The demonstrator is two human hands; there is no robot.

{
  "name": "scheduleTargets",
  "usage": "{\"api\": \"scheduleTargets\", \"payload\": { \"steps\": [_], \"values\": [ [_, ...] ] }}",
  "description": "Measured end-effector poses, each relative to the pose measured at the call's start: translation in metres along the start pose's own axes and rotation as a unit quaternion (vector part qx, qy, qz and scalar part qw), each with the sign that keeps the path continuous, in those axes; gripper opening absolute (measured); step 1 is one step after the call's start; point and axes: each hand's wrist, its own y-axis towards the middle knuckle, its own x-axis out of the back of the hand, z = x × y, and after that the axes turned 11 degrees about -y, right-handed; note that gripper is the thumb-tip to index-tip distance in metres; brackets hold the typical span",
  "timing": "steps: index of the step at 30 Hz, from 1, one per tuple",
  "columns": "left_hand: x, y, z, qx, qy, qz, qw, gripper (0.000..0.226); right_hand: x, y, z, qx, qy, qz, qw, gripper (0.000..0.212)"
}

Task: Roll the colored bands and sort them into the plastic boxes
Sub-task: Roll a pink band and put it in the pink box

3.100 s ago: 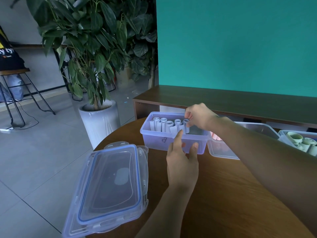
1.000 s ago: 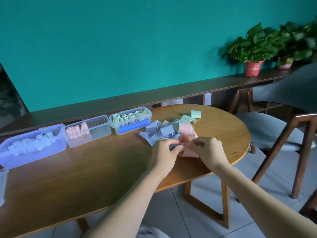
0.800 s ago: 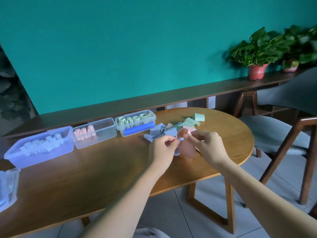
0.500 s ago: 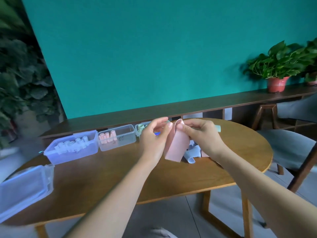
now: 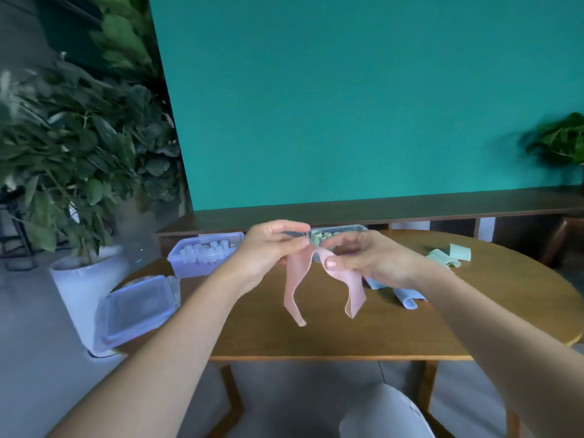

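table (image 5: pixel 316 336): smooth wood | boxes (image 5: pixel 202 260): translucent plastic | pink band (image 5: pixel 292 286): matt, limp | lid (image 5: pixel 139 308): clear plastic

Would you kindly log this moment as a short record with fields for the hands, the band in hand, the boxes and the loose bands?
left hand: pinches the pink band at its top
right hand: pinches the same band beside it
pink band: held above the table, unrolled, two ends hanging
blue box: holds pale rolls
green-roll box: behind the hands, mostly hidden
lids: at the table's left edge
loose bands: green bands far right; blue bands by the right wrist
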Motion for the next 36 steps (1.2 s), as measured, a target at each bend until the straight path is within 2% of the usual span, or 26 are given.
{"api": "scheduleTargets", "payload": {
  "steps": [3, 5, 11, 15, 20, 22, 24, 27, 29, 32, 33, 36],
  "values": [
    [0.023, -0.005, 0.010, -0.008, 0.063, -0.003, 0.998, 0.019, -0.005, 0.007, -0.013, -0.049, -0.017, 0.093, 0.994, 0.035],
    [0.038, -0.006, 0.019, -0.005, 0.097, -0.001, 0.995, 0.019, -0.007, 0.013, -0.020, -0.056, -0.057, 0.099, 0.992, 0.037],
    [0.066, 0.004, 0.041, 0.006, 0.156, 0.016, 0.988, 0.021, -0.002, 0.032, -0.043, -0.087, -0.063, 0.082, 0.991, 0.040],
    [0.083, 0.021, 0.049, 0.055, 0.211, 0.062, 0.974, 0.023, 0.006, 0.049, -0.068, -0.082, -0.025, 0.006, 0.996, 0.060],
    [0.080, 0.045, 0.068, 0.135, 0.260, 0.126, 0.948, 0.027, 0.018, 0.068, -0.082, -0.059, 0.099, -0.120, 0.986, 0.052],
    [0.077, 0.055, 0.079, 0.140, 0.304, 0.142, 0.932, 0.025, 0.023, 0.075, -0.089, -0.044, 0.106, -0.157, 0.981, 0.049],
    [0.073, 0.064, 0.089, 0.135, 0.346, 0.148, 0.916, 0.024, 0.031, 0.082, -0.092, -0.040, 0.096, -0.207, 0.973, 0.034],
    [0.070, 0.075, 0.099, 0.138, 0.365, 0.140, 0.910, 0.022, 0.046, 0.093, -0.094, -0.018, 0.062, -0.248, 0.967, 0.011],
    [0.069, 0.086, 0.106, 0.137, 0.372, 0.130, 0.909, 0.016, 0.056, 0.100, -0.095, -0.009, 0.054, -0.265, 0.963, 0.004],
    [0.065, 0.110, 0.113, 0.110, 0.340, 0.035, 0.933, 0.006, 0.068, 0.108, -0.092, 0.001, 0.057, -0.294, 0.954, 0.007],
    [0.066, 0.121, 0.118, 0.092, 0.327, -0.002, 0.941, 0.008, 0.071, 0.109, -0.090, 0.007, 0.060, -0.298, 0.953, 0.008],
    [0.067, 0.145, 0.131, 0.048, 0.289, -0.075, 0.953, 0.013, 0.070, 0.102, -0.078, 0.044, 0.077, -0.260, 0.962, 0.007]
  ]
}}
